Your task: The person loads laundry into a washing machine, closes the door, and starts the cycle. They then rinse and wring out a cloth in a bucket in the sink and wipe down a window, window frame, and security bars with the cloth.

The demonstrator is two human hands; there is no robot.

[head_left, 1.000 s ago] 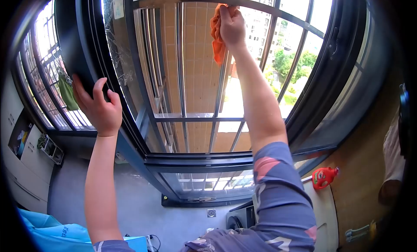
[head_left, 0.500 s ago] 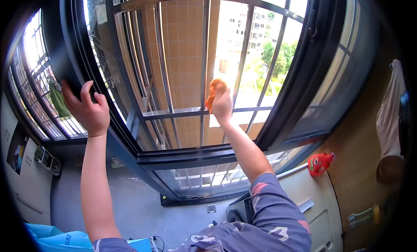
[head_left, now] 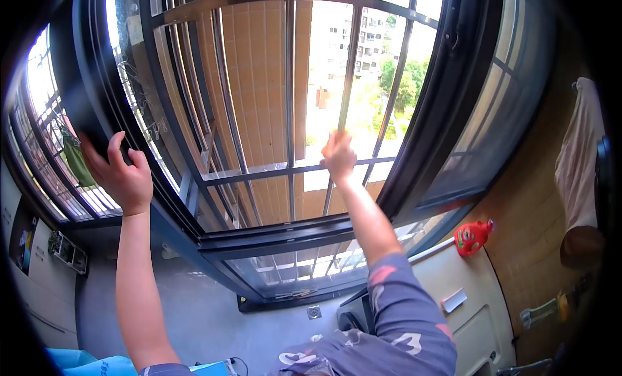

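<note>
1. Curling the right hand (head_left: 339, 157) around a vertical metal bar (head_left: 352, 58) of the window grille, near a horizontal rail (head_left: 265, 173); clamping an orange cloth (head_left: 326, 152) there, blurred and mostly hidden between fingers and bar;
2. Holding the left hand (head_left: 126, 181) up at the dark window frame (head_left: 91, 84), fingers bent and apart, palm free of any object;
3. Having to the right a pale table (head_left: 481, 286), with a red bottle (head_left: 472, 238) upright near its far end and a small whitish piece (head_left: 455, 300) lying nearer;
4. Showing below a round drain (head_left: 314, 312) in the grey floor (head_left: 214, 298); also, at far right, a pale hanging fabric (head_left: 578, 149).
</note>
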